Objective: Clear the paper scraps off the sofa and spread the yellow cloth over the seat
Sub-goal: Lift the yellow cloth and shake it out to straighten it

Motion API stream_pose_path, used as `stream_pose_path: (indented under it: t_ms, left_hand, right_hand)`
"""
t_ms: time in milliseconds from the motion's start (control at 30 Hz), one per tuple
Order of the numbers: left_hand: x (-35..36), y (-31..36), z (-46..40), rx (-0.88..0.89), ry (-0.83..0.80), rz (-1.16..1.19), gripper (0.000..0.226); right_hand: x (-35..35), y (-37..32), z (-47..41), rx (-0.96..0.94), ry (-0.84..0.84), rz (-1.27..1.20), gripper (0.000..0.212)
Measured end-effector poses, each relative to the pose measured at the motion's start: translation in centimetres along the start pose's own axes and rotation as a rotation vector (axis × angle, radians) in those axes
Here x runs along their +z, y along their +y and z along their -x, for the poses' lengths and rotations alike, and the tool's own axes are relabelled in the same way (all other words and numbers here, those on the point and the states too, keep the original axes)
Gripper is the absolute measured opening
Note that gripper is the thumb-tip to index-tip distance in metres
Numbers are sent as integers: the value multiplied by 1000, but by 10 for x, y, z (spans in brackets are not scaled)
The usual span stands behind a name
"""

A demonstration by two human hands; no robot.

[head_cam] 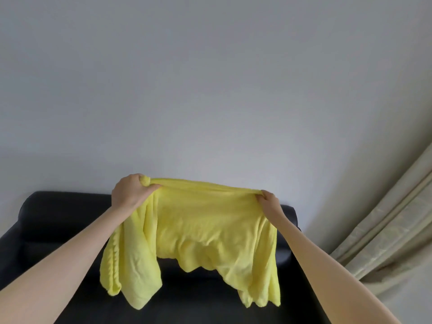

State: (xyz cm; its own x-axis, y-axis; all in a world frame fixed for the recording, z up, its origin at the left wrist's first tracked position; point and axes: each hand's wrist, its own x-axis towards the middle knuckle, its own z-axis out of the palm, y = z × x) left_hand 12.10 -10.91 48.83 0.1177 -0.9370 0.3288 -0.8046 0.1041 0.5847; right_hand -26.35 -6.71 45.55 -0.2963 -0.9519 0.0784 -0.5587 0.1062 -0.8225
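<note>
The yellow cloth (201, 235) hangs in the air above the black sofa (58, 213), stretched between both hands along its top edge. My left hand (131, 195) grips the bunched left end of that edge. My right hand (268, 203) pinches the right end. The cloth's lower part droops in folds, hiding the middle of the sofa's backrest and part of the seat (198, 300). No paper scraps show on the visible parts of the sofa.
A plain grey wall (210, 90) rises behind the sofa. Pale curtains (392, 235) hang at the right, close to the sofa's right arm (289, 218).
</note>
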Motion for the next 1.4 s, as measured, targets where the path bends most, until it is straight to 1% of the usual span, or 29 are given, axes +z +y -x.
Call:
stream_pose_path:
  t_ms: [67, 100, 167, 233, 300, 367, 467, 533, 600, 633, 667, 700, 733, 767, 833, 867, 933, 1000, 1067, 1133, 1167, 1200, 1233, 1267, 1300, 1333, 1400]
  left_hand:
    - [-4, 2, -2, 11, -11, 32, 44]
    - [-6, 4, -5, 27, -30, 60, 42]
    - [-10, 8, -11, 75, -100, 114, 35]
    - [-13, 14, -13, 119, -225, 165, 30]
    - [-15, 25, -11, 196, -362, 194, 23]
    - [-12, 39, -5, 272, -474, 177, 28]
    - [-1, 55, 6, 356, -570, 128, 30]
    - [7, 62, 11, 401, -603, 113, 33]
    - [14, 66, 15, 418, -618, 104, 34]
    - [17, 68, 17, 421, -624, 101, 33]
    - [19, 70, 18, 422, -632, 97, 31]
    - [21, 72, 20, 424, -639, 94, 30]
    - [23, 74, 21, 428, -646, 89, 29]
    - [24, 75, 22, 434, -653, 83, 29]
    - [27, 79, 25, 442, -654, 62, 29]
    - [28, 80, 26, 444, -648, 51, 29]
    - [29, 82, 28, 444, -635, 39, 28]
    - [30, 82, 29, 446, -627, 21, 29]
    - [31, 82, 29, 442, -620, -1, 30]
    - [32, 81, 28, 429, -607, -15, 31]
    - [33, 81, 27, 425, -603, -21, 32]
    - [34, 81, 27, 423, -600, -28, 31]
    - [34, 81, 26, 423, -596, -38, 30]
    - [35, 81, 26, 425, -594, -51, 29]
    - [35, 80, 26, 427, -593, -64, 28]
    - [35, 80, 25, 426, -594, -74, 26]
    - [34, 77, 24, 419, -595, -97, 25]
  right_hand:
    - [3, 5, 9, 2, -128, -17, 29]
    - [8, 9, 15, 19, -189, -7, 29]
    - [16, 20, 25, 70, -230, 9, 25]
    - [24, 35, 31, 133, -217, 6, 23]
    - [36, 53, 37, 218, -194, 40, 28]
    - [48, 66, 46, 319, -197, 135, 26]
    - [60, 78, 60, 463, -174, 362, 24]
    - [67, 82, 66, 552, -150, 418, 28]
    - [75, 81, 71, 677, -146, 328, 26]
    - [81, 80, 72, 763, -133, 176, 25]
    - [86, 76, 74, 851, -124, -44, 26]
    - [91, 72, 77, 894, -124, -263, 29]
    - [96, 68, 80, 864, -141, -425, 31]
    - [102, 64, 82, 792, -174, -518, 28]
    - [113, 58, 88, 609, -239, -565, 19]
    - [117, 54, 91, 517, -276, -530, 22]
    - [123, 50, 95, 339, -314, -359, 35]
    - [126, 46, 99, 169, -249, -237, 39]
    - [126, 39, 104, 28, -161, -263, 31]
    - [128, 29, 110, -134, -122, -259, 12]
    - [130, 25, 111, -226, -122, -196, 9]
    - [133, 23, 112, -306, -124, -87, 16]
    - [135, 21, 112, -356, -126, 35, 24]
    - [138, 19, 111, -370, -118, 123, 28]
    - [139, 19, 110, -362, -108, 150, 26]
    - [140, 19, 107, -337, -107, 135, 19]
    - [139, 21, 104, -239, -134, 48, 5]
